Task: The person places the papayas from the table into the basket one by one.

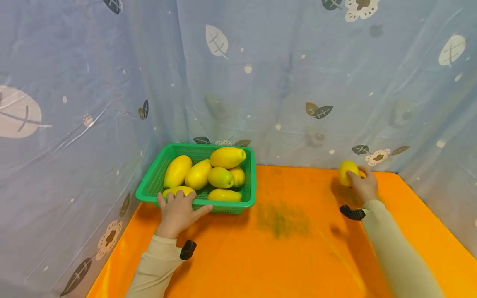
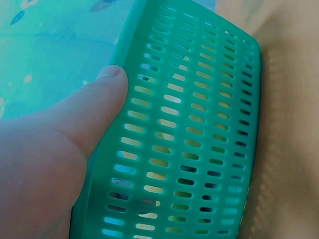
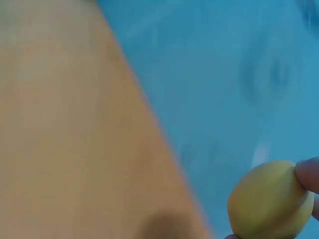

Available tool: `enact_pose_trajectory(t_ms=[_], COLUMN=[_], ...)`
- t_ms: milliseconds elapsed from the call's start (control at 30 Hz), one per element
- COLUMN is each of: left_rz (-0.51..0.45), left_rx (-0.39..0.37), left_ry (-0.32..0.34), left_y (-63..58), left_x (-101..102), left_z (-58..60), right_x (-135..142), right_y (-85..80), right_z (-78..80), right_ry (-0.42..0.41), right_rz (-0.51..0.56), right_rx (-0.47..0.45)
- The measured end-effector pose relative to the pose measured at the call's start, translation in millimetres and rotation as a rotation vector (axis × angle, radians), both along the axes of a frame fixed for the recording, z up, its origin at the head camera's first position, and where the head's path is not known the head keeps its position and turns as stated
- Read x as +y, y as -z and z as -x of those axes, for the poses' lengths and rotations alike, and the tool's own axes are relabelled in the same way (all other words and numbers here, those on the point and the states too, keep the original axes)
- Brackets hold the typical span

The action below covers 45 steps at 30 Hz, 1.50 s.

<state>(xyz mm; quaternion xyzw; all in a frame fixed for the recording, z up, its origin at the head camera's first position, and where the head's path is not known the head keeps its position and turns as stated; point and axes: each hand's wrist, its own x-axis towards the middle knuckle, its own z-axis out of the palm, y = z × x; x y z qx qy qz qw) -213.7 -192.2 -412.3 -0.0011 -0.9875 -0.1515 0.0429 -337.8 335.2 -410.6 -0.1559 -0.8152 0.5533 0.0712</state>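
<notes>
A green plastic basket (image 1: 252, 178) with slotted walls stands at the left, holding several yellow mango-like fruits (image 1: 178, 171). At its front rim is my left hand (image 1: 179, 213), fingers reaching over the edge by one fruit and thumb against the outside. The left wrist view shows that thumb (image 2: 94, 104) pressed along the basket wall (image 2: 184, 124). Far to the right, my right hand (image 1: 363, 184) grips a single yellow mango-like fruit (image 1: 347, 171) above the orange surface. In the right wrist view, fingertips (image 3: 308, 174) pinch this fruit (image 3: 266, 201); most of the hand lies outside that view.
An orange tabletop (image 1: 298, 256) lies under the basket and hands, with a dark greenish stain (image 1: 281, 219) near its middle. Blue-grey patterned curtains (image 1: 261, 103) enclose the back and both sides. The basket stands close to the left and back curtains.
</notes>
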Motion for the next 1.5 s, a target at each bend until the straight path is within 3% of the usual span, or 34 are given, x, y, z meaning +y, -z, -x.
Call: enact_pose_trajectory(t_ms=[133,300,500,667,767,1233,1367,1500], left_rz=[0.0,0.004,0.012,0.013,0.015,0.019,0.023,0.022], left_rx=[0.013,0.008,0.01,-0.006,-0.007,0.017,0.015,0.018], left_ry=[-0.003,-0.009,-0.015,-0.024,-0.022,-0.005,-0.006,-0.005], left_y=[-1.5,-1.5,-0.3,-0.8,-0.8,-3.6,-3.6,-2.5], left_x=[-0.4,-0.9,-0.7,1.5,3.7,6.9,5.7,4.8], left_z=[1.3,1.1,1.0,-0.5,-0.9,-1.0,-4.0,-5.5], right_x=[-55.6,-138.1,-220.9,-264.6,-276.9,-279.7,-279.4,-270.0], right_y=[-40.7,-74.1,-75.6,-63.6,-57.1,-49.1,-46.3,-43.7], right_z=[1.9,-7.2,-25.0,-34.4,-37.8,-46.1,-49.2,-52.6], right_ry=[-0.156,-0.352,-0.539,-0.636,-0.652,-0.616,-0.632,-0.642], right_rz=[0.074,0.059,-0.096,-0.351,-0.44,-0.488,-0.467,-0.353], right_rx=[0.123,0.157,0.154,0.153,0.167,0.142,0.121,0.116])
